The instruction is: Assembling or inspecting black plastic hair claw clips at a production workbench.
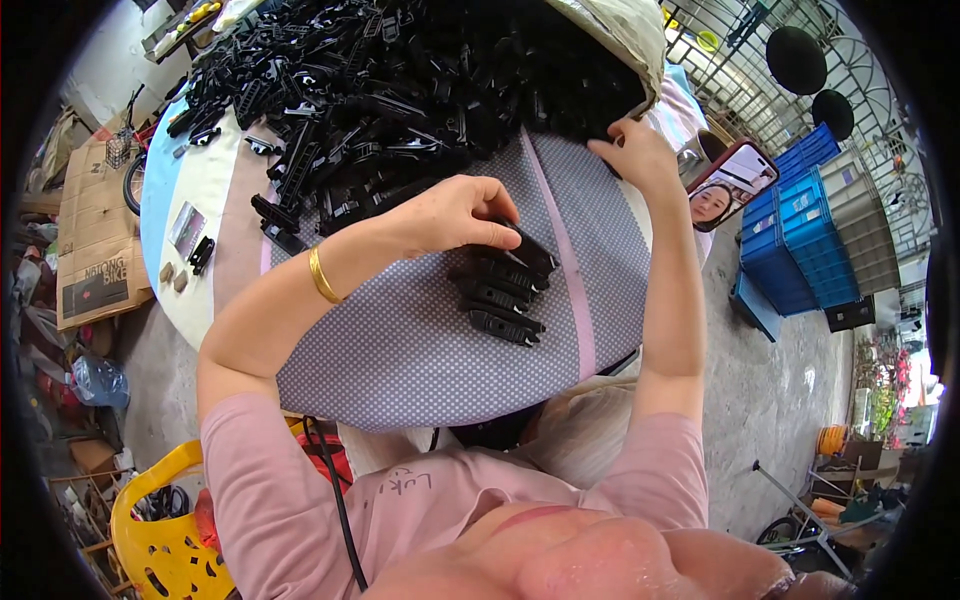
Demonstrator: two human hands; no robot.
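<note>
Left hand (455, 213), fingers curled, pressing onto row of small black moulded plastic clips (503, 290); right hand (640, 152), fingers bent, reaching into far black clip heap (420, 80). Clips likely light, rigid; pinching by long edges advisable.

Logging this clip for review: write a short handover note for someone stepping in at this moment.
Left hand: fingers curled on the top of a neat row of black plastic pieces on the dotted cloth.
Right hand: reaching into the edge of the big loose pile of black parts by the sack; whether it grips a piece cannot be told.
Done: a short row laid out.
Left: most of the pile is unsorted.
</note>
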